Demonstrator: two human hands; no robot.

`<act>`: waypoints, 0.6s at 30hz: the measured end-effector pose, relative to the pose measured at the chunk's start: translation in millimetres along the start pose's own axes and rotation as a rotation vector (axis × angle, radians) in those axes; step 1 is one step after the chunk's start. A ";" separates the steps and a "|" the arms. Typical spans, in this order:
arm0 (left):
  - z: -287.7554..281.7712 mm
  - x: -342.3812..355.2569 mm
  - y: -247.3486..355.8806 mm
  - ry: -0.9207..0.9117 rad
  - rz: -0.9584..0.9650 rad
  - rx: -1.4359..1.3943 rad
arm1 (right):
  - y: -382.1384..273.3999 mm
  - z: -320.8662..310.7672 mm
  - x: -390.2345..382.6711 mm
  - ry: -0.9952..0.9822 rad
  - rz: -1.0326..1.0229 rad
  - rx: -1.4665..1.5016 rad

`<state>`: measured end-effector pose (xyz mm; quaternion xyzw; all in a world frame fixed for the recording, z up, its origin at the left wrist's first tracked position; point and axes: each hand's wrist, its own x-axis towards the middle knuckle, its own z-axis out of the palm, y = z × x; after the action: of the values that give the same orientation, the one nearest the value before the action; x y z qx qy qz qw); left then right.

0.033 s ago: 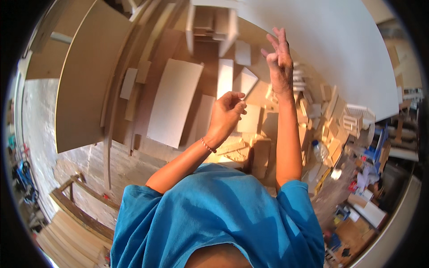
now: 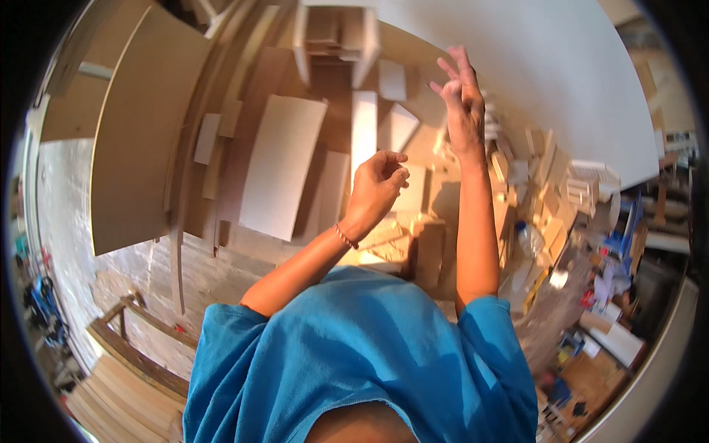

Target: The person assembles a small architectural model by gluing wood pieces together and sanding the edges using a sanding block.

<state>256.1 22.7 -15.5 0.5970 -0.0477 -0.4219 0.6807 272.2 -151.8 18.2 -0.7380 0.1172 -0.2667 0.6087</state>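
Note:
My left hand (image 2: 378, 188), with a bead bracelet on its wrist, is raised over the work surface. Its fingers are loosely curled with a gap at the tips, and nothing shows between them. Higher and to the right, my right hand (image 2: 464, 111) reaches forward with several fingers stretched out and spread; it holds nothing that I can see. A white board (image 2: 284, 166) lies left of my left hand. Beyond that hand is a narrow white strip (image 2: 364, 125), with a small white-topped piece (image 2: 399, 127) between the hands.
A large pale panel (image 2: 561, 81) fills the far right. A small open wooden box frame (image 2: 336, 40) stands at the back. Wood offcuts (image 2: 546, 214) and a clear bottle (image 2: 529, 241) are heaped to the right. A tall brown board (image 2: 144, 140) leans left, near a wooden trestle (image 2: 136, 351).
The surroundings have shifted a little to the left in view, as my head turned. Both hands keep nearly the same pose; the right fingers have tilted slightly.

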 end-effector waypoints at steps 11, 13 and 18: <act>54.6 -53.7 -63.4 -0.055 0.400 0.702 | -2.0 -102.9 -192.7 0.293 0.343 -0.263; 52.1 -61.1 -76.4 -0.006 0.444 0.775 | 2.7 -106.5 -234.6 0.412 0.373 -0.195; 49.4 -74.3 -96.7 0.112 0.460 0.923 | -32.9 -52.2 -294.0 0.098 0.267 -0.846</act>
<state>130.4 38.2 -51.4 0.8308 -0.3224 -0.1640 0.4231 -4.9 -41.5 -17.9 -0.8869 0.3389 -0.1491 0.2763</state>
